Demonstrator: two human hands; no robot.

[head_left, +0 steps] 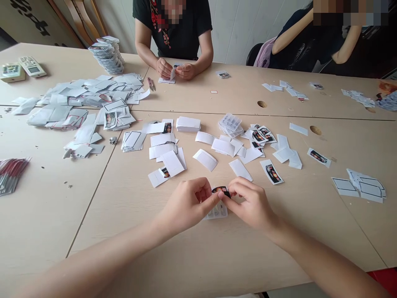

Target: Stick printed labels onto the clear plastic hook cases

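My left hand [194, 203] and my right hand [249, 200] meet near the front of the table. Between them they pinch a black printed sticker [221, 191] with red and orange lettering. Just under it is a small clear plastic box [217, 211] with compartments, partly covered by my fingers. Whether the sticker touches the box I cannot tell. Ahead of my hands lie white backing papers [205, 159] and a loose black printed sticker [272, 172]. A few clear boxes [230, 125] are stacked beyond them.
A large heap of white papers [77, 93] spreads on the left, with a tall stack of packets [108, 56] behind. Red-and-silver packets [12, 176] lie at the left edge. Across the table [149, 252], a co-worker's hands [176, 69] hold a small item; another person [304, 41] sits at right.
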